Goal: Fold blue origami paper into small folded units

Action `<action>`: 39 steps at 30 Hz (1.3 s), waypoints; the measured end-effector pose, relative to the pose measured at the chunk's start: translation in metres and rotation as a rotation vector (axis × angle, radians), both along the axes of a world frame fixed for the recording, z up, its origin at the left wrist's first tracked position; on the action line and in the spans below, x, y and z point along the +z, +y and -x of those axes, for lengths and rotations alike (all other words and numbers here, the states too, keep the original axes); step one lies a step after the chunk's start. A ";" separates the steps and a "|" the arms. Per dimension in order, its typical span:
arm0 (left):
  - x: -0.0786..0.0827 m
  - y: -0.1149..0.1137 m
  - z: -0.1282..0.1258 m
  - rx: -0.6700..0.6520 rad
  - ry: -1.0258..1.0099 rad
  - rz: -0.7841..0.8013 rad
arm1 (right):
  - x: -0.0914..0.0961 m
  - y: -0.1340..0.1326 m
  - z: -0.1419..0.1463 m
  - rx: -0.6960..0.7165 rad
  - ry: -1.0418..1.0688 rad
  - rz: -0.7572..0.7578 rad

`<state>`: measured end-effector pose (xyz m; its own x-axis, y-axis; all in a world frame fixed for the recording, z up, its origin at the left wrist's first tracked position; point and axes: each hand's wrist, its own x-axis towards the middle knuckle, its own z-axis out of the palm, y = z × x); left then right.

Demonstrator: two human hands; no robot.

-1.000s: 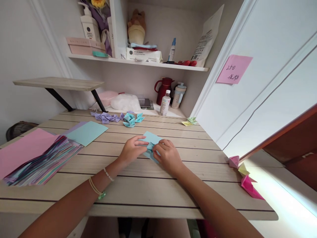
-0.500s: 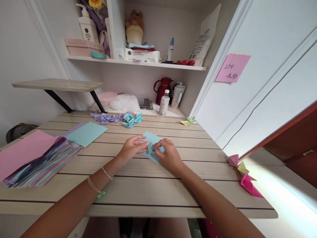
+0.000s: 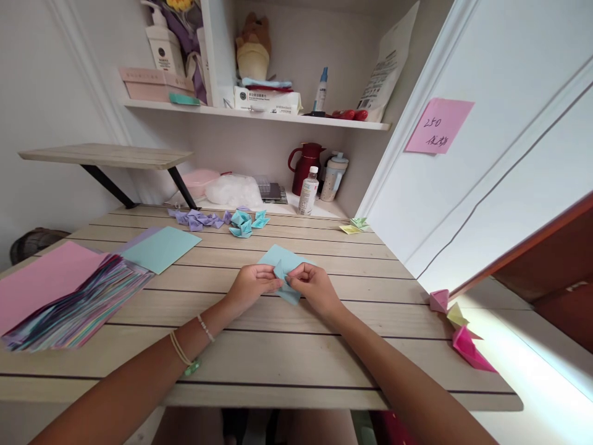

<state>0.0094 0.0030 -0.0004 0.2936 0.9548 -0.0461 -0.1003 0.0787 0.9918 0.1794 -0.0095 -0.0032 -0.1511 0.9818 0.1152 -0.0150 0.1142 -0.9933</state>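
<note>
Between my fingertips is a small folded light-blue paper piece (image 3: 280,270) with a raised point. My left hand (image 3: 254,283) pinches its left side, while my right hand (image 3: 315,285) pinches its right side with thumb and forefinger. Below it, flat on the table, lies a light-blue paper sheet (image 3: 278,252), partly covered by both hands. Farther back sit folded turquoise paper pieces (image 3: 241,224) and a row of folded purple paper pieces (image 3: 197,219).
A thick stack of coloured paper (image 3: 69,296) lies at the left, beside a mint sheet (image 3: 162,249). Small paper boats (image 3: 470,349) line the right edge. A bottle (image 3: 308,193) stands at the back below a shelf (image 3: 259,115). A small raised stand (image 3: 106,156) is at back left.
My left fingers have closed in from an extended position to a pinch on the folded paper. Its point now stands up more clearly between both hands.
</note>
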 end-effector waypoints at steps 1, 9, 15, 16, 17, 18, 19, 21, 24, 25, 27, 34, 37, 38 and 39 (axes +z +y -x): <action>-0.001 0.000 0.000 -0.008 0.013 -0.011 | -0.001 0.000 0.000 0.013 0.006 0.009; 0.000 0.000 -0.001 -0.014 0.006 0.014 | -0.005 0.002 -0.001 -0.034 -0.119 -0.065; 0.001 -0.002 -0.004 0.031 -0.032 0.054 | 0.002 -0.002 0.002 -0.039 -0.103 -0.109; 0.001 -0.002 -0.005 0.029 -0.045 0.054 | 0.003 -0.003 0.003 -0.022 -0.083 -0.100; 0.001 -0.003 -0.005 0.026 -0.058 0.055 | 0.003 -0.004 0.004 -0.010 -0.067 -0.091; 0.001 -0.003 -0.006 0.023 -0.070 0.056 | 0.003 -0.004 0.005 -0.006 -0.056 -0.088; 0.002 -0.004 -0.006 0.021 -0.079 0.059 | 0.003 -0.004 0.006 -0.009 -0.052 -0.094; 0.004 -0.006 -0.007 0.021 -0.091 0.068 | 0.002 -0.003 0.006 -0.021 -0.055 -0.132; 0.006 -0.007 -0.007 0.018 -0.099 0.069 | 0.001 -0.001 0.004 -0.029 -0.054 -0.158; 0.006 -0.006 -0.006 0.010 -0.095 0.064 | 0.001 -0.001 0.003 -0.034 -0.050 -0.149; 0.005 -0.004 -0.005 -0.015 -0.071 0.044 | 0.002 -0.003 0.003 -0.047 -0.053 -0.125; -0.004 0.004 -0.002 -0.023 0.092 -0.163 | 0.009 -0.009 0.005 -0.133 -0.171 -0.119; -0.003 0.003 -0.003 -0.043 0.092 -0.186 | 0.009 -0.010 0.005 -0.143 -0.154 -0.075; -0.002 0.002 -0.003 -0.051 0.093 -0.189 | 0.009 -0.011 0.005 -0.139 -0.144 -0.065; -0.002 0.001 -0.003 -0.052 0.094 -0.187 | 0.008 -0.011 0.005 -0.134 -0.138 -0.065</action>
